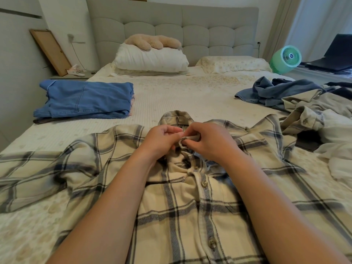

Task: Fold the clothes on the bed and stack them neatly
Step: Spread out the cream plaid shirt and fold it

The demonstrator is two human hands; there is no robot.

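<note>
A cream and grey plaid shirt (190,202) lies front up across the near part of the bed (171,96), its sleeves spread left and right and its collar pointing away from me. My left hand (162,140) and my right hand (207,141) meet just below the collar. Both pinch the button placket at the top of the shirt, fingers curled around the fabric edge. Lower buttons on the placket are fastened. A folded stack topped by a blue denim garment (83,101) sits at the left of the bed.
An unfolded heap of clothes lies at the right: a blue denim piece (276,92) and beige garments (320,111). Pillows (152,60) and a plush toy (152,41) are at the headboard. A green fan (285,59) and a laptop (333,56) stand beyond the right side.
</note>
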